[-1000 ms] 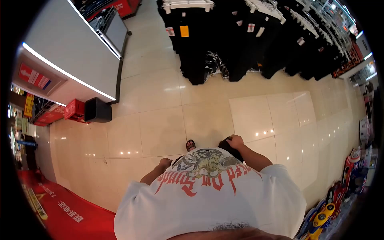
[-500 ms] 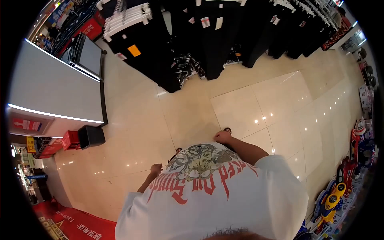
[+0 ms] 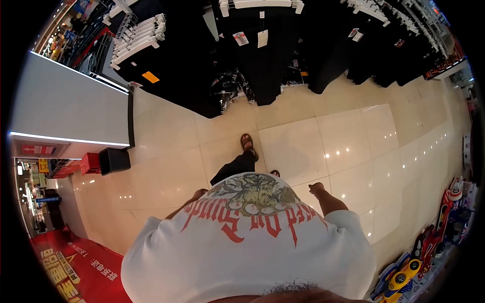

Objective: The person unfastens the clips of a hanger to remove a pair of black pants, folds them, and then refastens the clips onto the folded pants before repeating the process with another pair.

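Note:
My left hand (image 3: 200,193) hangs low by the left side of my white T-shirt (image 3: 242,257), partly behind it. Its fingers are mostly hidden. On the other side my right hand (image 3: 316,189) hangs over the tiled floor, its fingers curled in, with nothing seen in them. Neither hand touches any goods. Between the hands, a leg in dark trousers (image 3: 235,168) reaches forward, with a brown sandal (image 3: 247,146) on the foot. The tip of the other foot (image 3: 275,172) shows just past the shirt hem.
Racks of black trousers (image 3: 262,65) on white hangers stand ahead. To the left are a white counter (image 3: 70,101), a black bin (image 3: 114,161), a red basket (image 3: 91,163) and a red banner (image 3: 86,267). Toy-like vehicles (image 3: 404,275) line the lower right.
One foot has stepped forward toward the racks. My right hand has swung back and outward to the right, while my left hand has moved up slightly, closer to the shirt. The view has shifted forward.

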Action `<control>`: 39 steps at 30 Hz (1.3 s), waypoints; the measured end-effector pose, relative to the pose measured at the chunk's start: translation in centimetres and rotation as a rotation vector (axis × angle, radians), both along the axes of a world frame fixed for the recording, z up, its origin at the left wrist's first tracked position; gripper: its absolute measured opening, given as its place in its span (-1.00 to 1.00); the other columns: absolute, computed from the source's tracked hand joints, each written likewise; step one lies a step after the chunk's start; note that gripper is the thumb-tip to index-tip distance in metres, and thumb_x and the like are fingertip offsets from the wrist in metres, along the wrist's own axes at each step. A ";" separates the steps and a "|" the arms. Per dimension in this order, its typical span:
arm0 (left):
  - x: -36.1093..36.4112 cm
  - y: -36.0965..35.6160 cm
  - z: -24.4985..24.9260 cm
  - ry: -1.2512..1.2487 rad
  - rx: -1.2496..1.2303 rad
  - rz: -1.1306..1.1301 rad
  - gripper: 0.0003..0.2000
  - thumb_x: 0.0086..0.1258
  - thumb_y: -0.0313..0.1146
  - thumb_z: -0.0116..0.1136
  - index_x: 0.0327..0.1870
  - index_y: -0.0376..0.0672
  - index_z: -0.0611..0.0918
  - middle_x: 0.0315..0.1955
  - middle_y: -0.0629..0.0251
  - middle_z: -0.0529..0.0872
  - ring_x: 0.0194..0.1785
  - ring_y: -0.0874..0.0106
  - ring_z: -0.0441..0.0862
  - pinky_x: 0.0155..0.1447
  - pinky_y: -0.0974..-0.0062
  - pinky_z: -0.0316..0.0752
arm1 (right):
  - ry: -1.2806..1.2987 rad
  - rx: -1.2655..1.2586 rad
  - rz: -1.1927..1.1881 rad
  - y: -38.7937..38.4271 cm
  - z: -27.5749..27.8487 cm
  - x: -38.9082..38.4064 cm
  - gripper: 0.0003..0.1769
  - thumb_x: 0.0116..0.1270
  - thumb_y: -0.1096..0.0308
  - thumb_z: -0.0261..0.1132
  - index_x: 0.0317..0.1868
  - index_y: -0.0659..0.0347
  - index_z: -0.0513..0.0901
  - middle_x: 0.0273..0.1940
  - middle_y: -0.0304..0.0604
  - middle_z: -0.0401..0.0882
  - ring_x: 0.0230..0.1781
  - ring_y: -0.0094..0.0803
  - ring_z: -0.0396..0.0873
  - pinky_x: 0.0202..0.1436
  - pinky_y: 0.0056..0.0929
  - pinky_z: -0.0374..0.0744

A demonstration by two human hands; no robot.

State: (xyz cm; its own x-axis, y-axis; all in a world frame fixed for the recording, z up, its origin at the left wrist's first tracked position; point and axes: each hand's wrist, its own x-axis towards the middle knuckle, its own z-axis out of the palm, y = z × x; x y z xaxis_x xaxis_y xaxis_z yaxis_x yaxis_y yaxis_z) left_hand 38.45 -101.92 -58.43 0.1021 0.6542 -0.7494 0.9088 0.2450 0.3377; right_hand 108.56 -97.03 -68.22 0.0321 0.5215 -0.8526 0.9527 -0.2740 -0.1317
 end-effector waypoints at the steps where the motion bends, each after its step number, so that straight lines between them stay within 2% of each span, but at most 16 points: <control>1: 0.1 1.9 -0.1 -0.004 -0.008 -0.032 -0.59 0.42 0.08 0.09 -0.18 -0.06 0.80 -0.20 0.04 0.81 -0.05 0.07 0.76 0.06 0.10 0.61 | -0.015 -0.105 -0.225 1.1 2.6 -1.8 -0.32 0.53 -0.20 0.03 -0.09 0.29 0.79 0.02 0.15 0.75 0.15 0.09 0.65 0.26 -0.03 0.58; 2: 0.2 4.3 -0.2 -0.011 -0.013 -0.071 -0.59 0.43 0.08 0.08 -0.17 -0.06 0.80 -0.19 0.03 0.81 -0.04 0.07 0.76 0.07 0.10 0.61 | 0.055 0.121 0.305 1.2 -0.8 -1.9 -0.28 0.51 -0.23 0.04 -0.17 0.35 0.78 -0.04 0.18 0.75 0.08 0.13 0.68 0.19 -0.02 0.61; 5: -0.2 12.2 -1.1 -0.016 -0.008 -0.226 -0.56 0.45 0.11 0.06 -0.15 -0.07 0.81 -0.17 0.02 0.81 -0.02 0.05 0.76 0.10 0.10 0.61 | 0.137 0.153 -0.091 6.0 2.8 -6.8 -0.34 0.49 -0.20 0.08 -0.06 0.31 0.76 -0.10 0.25 0.74 0.00 0.18 0.68 0.14 0.01 0.62; 7: 0.0 19.3 -1.7 0.066 -0.011 -0.352 -0.54 0.46 0.12 0.04 -0.14 -0.07 0.82 -0.15 0.02 0.81 -0.01 0.05 0.76 0.11 0.10 0.61 | 0.214 0.369 -0.423 5.3 -15.1 -5.9 -0.36 0.43 -0.17 0.21 0.04 0.34 0.70 -0.12 0.24 0.76 -0.03 0.16 0.71 0.10 -0.02 0.64; 10: 0.6 30.4 -6.6 0.249 0.065 -0.457 -0.40 0.56 0.17 -0.10 -0.17 -0.23 0.78 -0.12 -0.07 0.79 0.04 -0.04 0.72 0.18 0.06 0.58 | 0.245 0.478 -0.518 14.7 8.4 -9.2 -0.37 0.37 -0.13 0.32 0.12 0.31 0.66 -0.14 0.18 0.78 -0.04 0.10 0.73 0.09 -0.05 0.65; 11: 2.5 35.0 -3.6 0.208 0.168 -0.533 -0.43 0.56 0.14 -0.10 -0.16 -0.22 0.78 -0.17 -0.10 0.78 0.03 -0.05 0.71 0.17 0.02 0.57 | 0.245 0.502 -0.529 17.3 10.8 -9.1 -0.40 0.33 -0.10 0.39 0.10 0.27 0.68 -0.16 0.14 0.79 -0.06 0.03 0.75 0.06 -0.11 0.67; 13: 4.3 41.6 -4.5 0.026 0.573 -0.209 -0.61 0.53 -0.06 0.01 -0.16 -0.23 0.74 -0.10 -0.10 0.76 0.00 -0.05 0.71 0.17 0.05 0.58 | 0.194 0.482 -0.587 21.8 12.8 -8.1 -0.41 0.32 -0.06 0.42 0.09 0.31 0.68 -0.19 0.11 0.80 -0.08 -0.03 0.77 0.02 -0.16 0.69; 14: 5.5 46.0 -3.3 0.074 0.550 -0.427 -0.64 0.47 -0.08 0.11 -0.15 -0.23 0.72 -0.08 -0.08 0.75 -0.01 -0.05 0.70 0.14 0.10 0.61 | 0.169 0.547 -0.612 23.4 14.5 -7.7 -0.46 0.36 -0.05 0.41 0.07 0.28 0.70 -0.25 0.09 0.79 -0.19 -0.11 0.77 -0.06 -0.20 0.68; 15: 7.3 48.4 -1.5 -0.136 0.528 -0.040 -0.62 0.43 -0.03 0.16 -0.16 -0.23 0.71 -0.15 -0.08 0.75 -0.04 -0.05 0.70 0.09 0.08 0.62 | 0.133 0.604 -0.612 24.6 11.7 -6.1 -0.50 0.38 -0.01 0.40 0.05 0.28 0.71 -0.28 0.04 0.78 -0.24 -0.19 0.75 -0.10 -0.22 0.67; 16: 8.7 51.1 0.0 -0.045 0.599 -0.102 -0.61 0.41 -0.02 0.18 -0.11 -0.22 0.71 -0.18 -0.07 0.76 -0.06 -0.03 0.72 0.07 0.08 0.62 | 0.241 0.598 -0.792 26.1 12.4 -5.8 -0.54 0.40 0.02 0.39 0.01 0.29 0.72 -0.30 -0.05 0.77 -0.31 -0.31 0.71 -0.20 -0.28 0.64; 17: 10.8 52.0 3.4 -0.232 0.596 0.251 -0.63 0.43 -0.09 0.16 -0.05 -0.25 0.71 -0.22 -0.03 0.78 -0.08 0.03 0.75 0.07 0.16 0.63 | 0.309 0.562 -0.959 27.7 12.0 -5.5 -0.57 0.43 0.05 0.38 0.02 0.29 0.72 -0.26 -0.14 0.77 -0.34 -0.41 0.67 -0.26 -0.39 0.60; 19: 12.5 54.8 4.4 -0.392 0.540 0.457 -0.62 0.45 -0.21 0.24 0.16 -0.27 0.62 -0.19 0.14 0.78 -0.06 0.25 0.75 0.09 0.33 0.62 | 0.496 0.472 -1.176 31.6 14.9 -6.5 -0.57 0.46 0.09 0.37 0.11 0.28 0.67 -0.20 -0.21 0.75 -0.26 -0.48 0.64 -0.20 -0.47 0.58; 24: 16.1 56.4 9.4 -0.725 0.669 0.670 -0.44 0.40 -0.40 0.40 0.39 -0.24 0.45 0.06 0.31 0.68 -0.01 0.53 0.61 0.12 0.52 0.56 | 0.720 0.713 -0.934 42.7 19.6 -9.1 -0.61 0.48 0.20 0.38 0.16 0.29 0.62 -0.18 -0.31 0.66 -0.21 -0.58 0.58 -0.12 -0.55 0.55; 28: 19.8 56.9 19.5 -0.792 0.728 0.831 -0.36 0.43 -0.42 0.37 0.47 -0.31 0.34 0.29 0.13 0.52 0.26 0.42 0.52 0.29 0.46 0.50 | 0.953 0.991 -0.730 52.9 28.5 -11.5 -0.58 0.58 0.28 0.26 0.31 0.33 0.50 -0.07 -0.27 0.60 -0.07 -0.56 0.52 0.07 -0.56 0.50; 34: 21.7 60.3 26.6 -0.896 1.083 0.978 -0.34 0.45 -0.35 0.38 0.46 -0.37 0.31 0.19 0.20 0.54 0.23 0.42 0.51 0.32 0.44 0.44 | 1.031 1.349 -0.307 63.5 37.3 -12.6 -0.44 0.55 0.22 0.30 0.37 0.38 0.38 0.05 -0.10 0.62 0.01 -0.39 0.58 0.13 -0.42 0.55; 39: 23.3 61.2 32.1 -0.826 1.204 1.090 -0.52 0.54 -0.32 0.27 0.37 -0.32 0.42 -0.03 0.37 0.63 0.07 0.58 0.55 0.18 0.61 0.42 | 1.271 1.078 -0.431 66.0 39.6 -12.3 -0.54 0.49 0.32 0.38 0.23 0.37 0.44 -0.03 -0.18 0.63 -0.07 -0.54 0.56 0.02 -0.54 0.53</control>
